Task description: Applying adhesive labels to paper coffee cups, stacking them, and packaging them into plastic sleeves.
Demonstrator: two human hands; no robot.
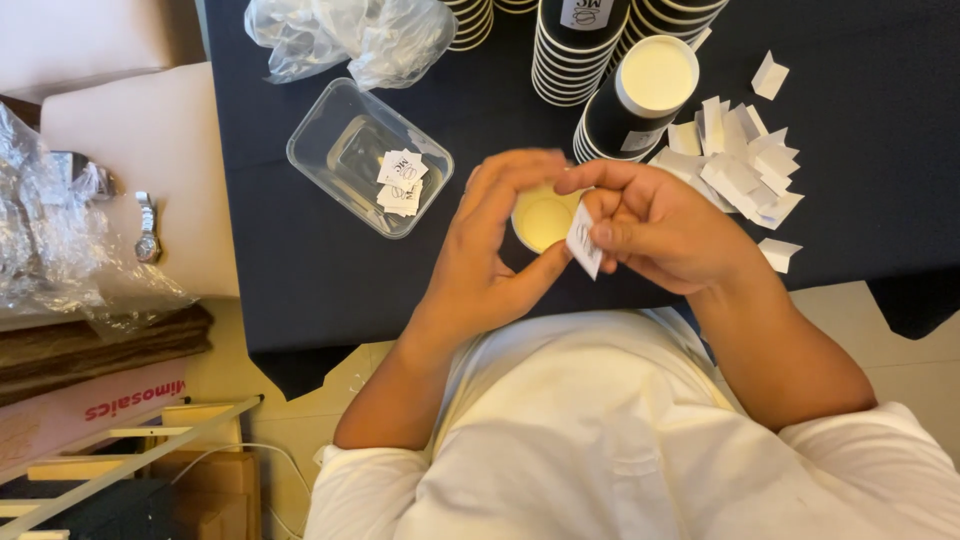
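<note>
My left hand [487, 250] is wrapped around a paper cup [543, 218] with a pale yellow inside, held upright over the dark table. My right hand [655, 225] pinches a small white sticker [583, 240] with a dark print, right beside the cup's wall. Most of the cup's outside is hidden by my fingers. A heap of white paper backings [735, 165] lies just right of my right hand.
A clear plastic tray [340, 150] holding several white stickers [402, 182] sits to the left. Stacks of black paper cups [578, 50] stand behind, one stack [640, 100] lying tilted. Crumpled clear plastic [350, 35] lies at the back left. A wristwatch [147, 228] rests on a pale surface.
</note>
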